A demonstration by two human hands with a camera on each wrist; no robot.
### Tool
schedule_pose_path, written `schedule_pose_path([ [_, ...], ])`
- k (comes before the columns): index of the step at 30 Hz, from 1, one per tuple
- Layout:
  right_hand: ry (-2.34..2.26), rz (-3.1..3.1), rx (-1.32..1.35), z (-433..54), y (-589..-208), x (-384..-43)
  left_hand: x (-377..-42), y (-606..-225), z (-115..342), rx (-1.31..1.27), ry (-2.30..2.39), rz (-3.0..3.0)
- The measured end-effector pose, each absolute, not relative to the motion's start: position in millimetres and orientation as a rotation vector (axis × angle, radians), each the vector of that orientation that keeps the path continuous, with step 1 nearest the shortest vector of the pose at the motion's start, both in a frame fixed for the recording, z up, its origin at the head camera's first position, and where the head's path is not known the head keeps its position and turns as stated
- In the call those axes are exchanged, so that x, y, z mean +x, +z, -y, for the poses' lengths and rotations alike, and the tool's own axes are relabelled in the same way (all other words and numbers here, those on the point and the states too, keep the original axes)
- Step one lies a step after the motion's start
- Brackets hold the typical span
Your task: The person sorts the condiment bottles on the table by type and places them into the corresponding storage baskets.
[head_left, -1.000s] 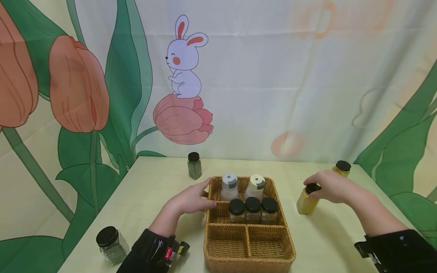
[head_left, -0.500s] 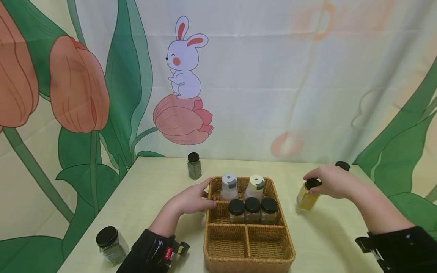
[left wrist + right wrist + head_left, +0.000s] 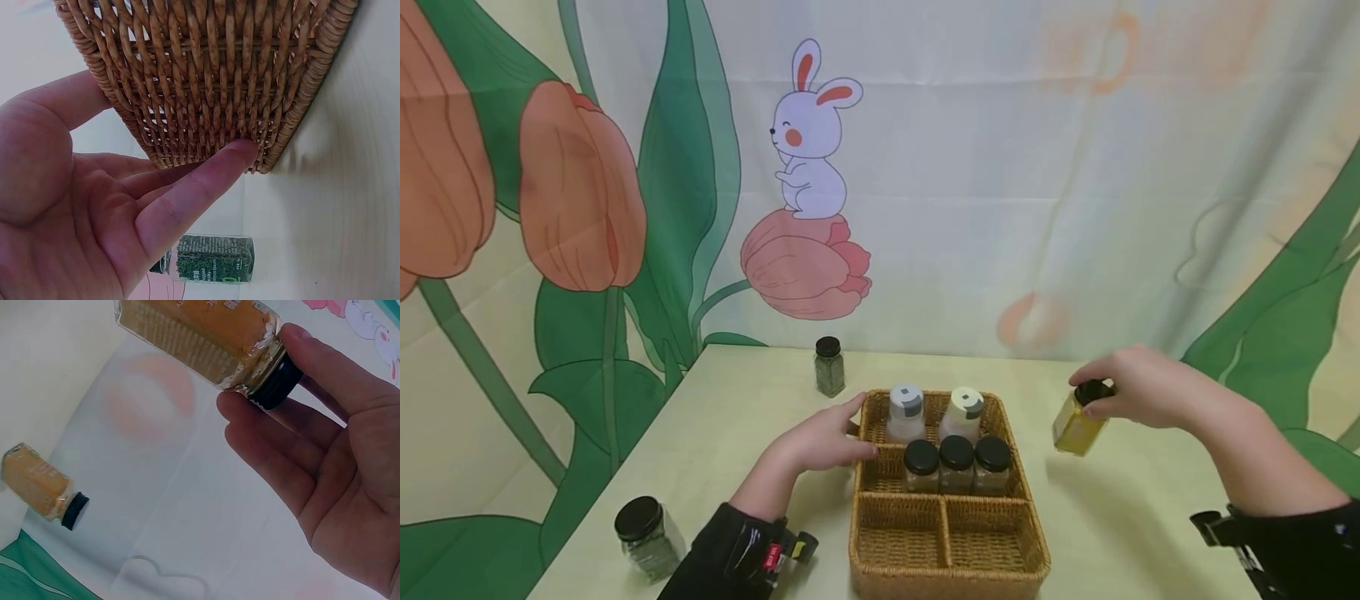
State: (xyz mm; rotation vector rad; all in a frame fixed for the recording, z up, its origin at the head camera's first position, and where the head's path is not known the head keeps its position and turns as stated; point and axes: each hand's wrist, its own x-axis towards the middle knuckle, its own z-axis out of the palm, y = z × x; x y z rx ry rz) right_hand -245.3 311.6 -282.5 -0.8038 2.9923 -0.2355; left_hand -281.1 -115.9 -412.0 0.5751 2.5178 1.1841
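Note:
My right hand (image 3: 1157,385) pinches the black cap of a square glass spice jar (image 3: 1078,427) with yellow contents, held tilted above the table right of the wicker basket (image 3: 951,577). In the right wrist view, thumb and fingertips close on the cap of this jar (image 3: 200,340). My left hand (image 3: 818,435) holds the basket's left side near the back corner. In the left wrist view, its thumb lies over the rim and another finger presses the woven outer wall (image 3: 212,81). Inside the basket stand three black-capped jars (image 3: 957,462) and two pale-topped bottles (image 3: 906,414), (image 3: 961,414).
A jar of green herbs (image 3: 830,372) stands behind the basket, another (image 3: 651,542) at the front left. A second yellow jar (image 3: 40,481) appears in the right wrist view. The basket has two bare front compartments. A printed curtain (image 3: 940,167) hangs behind the table (image 3: 760,387).
My right hand has lifted the yellow jar up and slightly away, its shadow now apart from it. The other yellow jar is now hidden behind my hand in the head view. My left hand stays put.

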Motion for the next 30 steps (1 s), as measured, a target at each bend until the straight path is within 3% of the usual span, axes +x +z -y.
schedule_pose_path([
  [10,-0.307,-2.95,-0.733,-301.8,-261.5,-235.1,-281.2,-412.6,115.3,0.575,1.184,-2.514],
  [30,-0.182,-2.931,-1.073,-252.4,-237.6,-210.4,-280.6,-411.6,115.9,0.581,1.186,-2.515],
])
